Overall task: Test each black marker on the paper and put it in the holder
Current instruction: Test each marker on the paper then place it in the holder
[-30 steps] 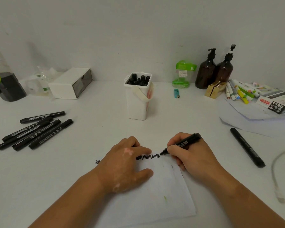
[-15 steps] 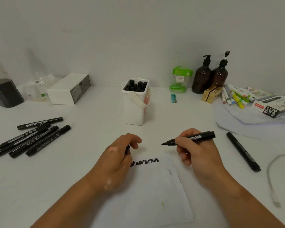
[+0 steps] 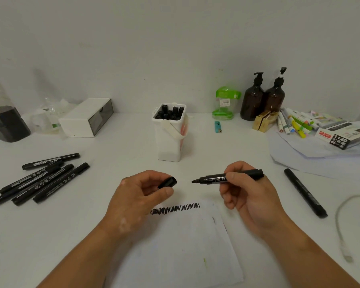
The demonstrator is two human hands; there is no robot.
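— Now, which step is in hand?
— Recapping, by my reading. The right hand (image 3: 245,196) pinches the uncapped marker (image 3: 227,178) mid-barrel. It lies level above the paper (image 3: 185,246), nib pointing left. The left hand (image 3: 137,196) holds the cap (image 3: 167,182) between thumb and fingers, open end towards the nib, with a small gap between.
— How to do it well?
— Keep barrel and cap on one axis, slide straight, press until seated, nib off the skin. Then it goes to the holder (image 3: 170,138) just behind the hands. That is crowded already, so aim for a free slot.
— Surroundings?
— Scribble (image 3: 175,208) at the paper's top edge. Loose markers (image 3: 42,179) lie left and a lone marker (image 3: 304,195) right, probably untested. Cable (image 3: 341,225) far right, pump bottles (image 3: 262,98) at the back: nothing blocks the path
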